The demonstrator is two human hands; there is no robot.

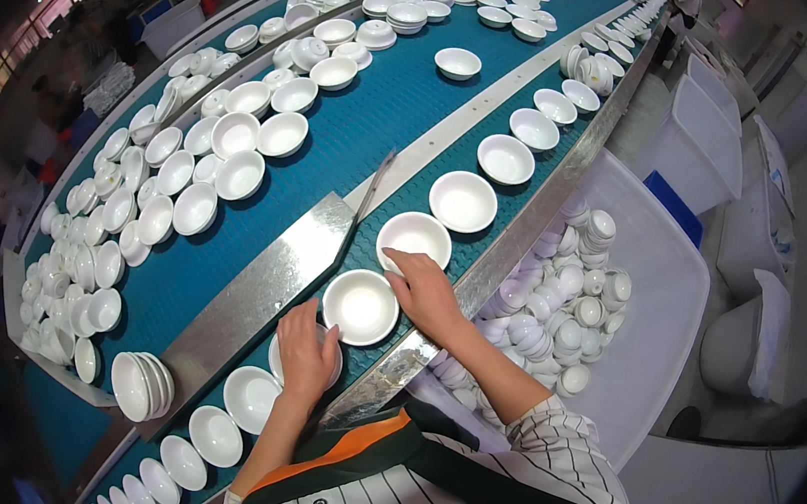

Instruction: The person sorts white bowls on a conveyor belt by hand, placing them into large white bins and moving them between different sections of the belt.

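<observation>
Item: one white bowl (360,307), upright, on the narrow lane (413,189) of the teal belt, between your two hands.
Left hand (306,353): over the next bowl nearer you, thumb spread from the fingers and close to the middle bowl's rim.
Right hand (426,297): fingertips at the near rim of the farther bowl (415,237), thumb apart, by the middle bowl's right side. Neither hand is clamped on anything; whether the thumbs touch the middle bowl, you cannot tell from here.
Adjacent: metal divider (257,295) left of the lane; stack of bowls (137,387) beyond it; white tub (663,314) at your right, holding piled bowls.
Step, as judged: handling single bowls in the row.
Next move, as judged: calls for light, even contact on the rim, clear of neighbouring bowls.
</observation>
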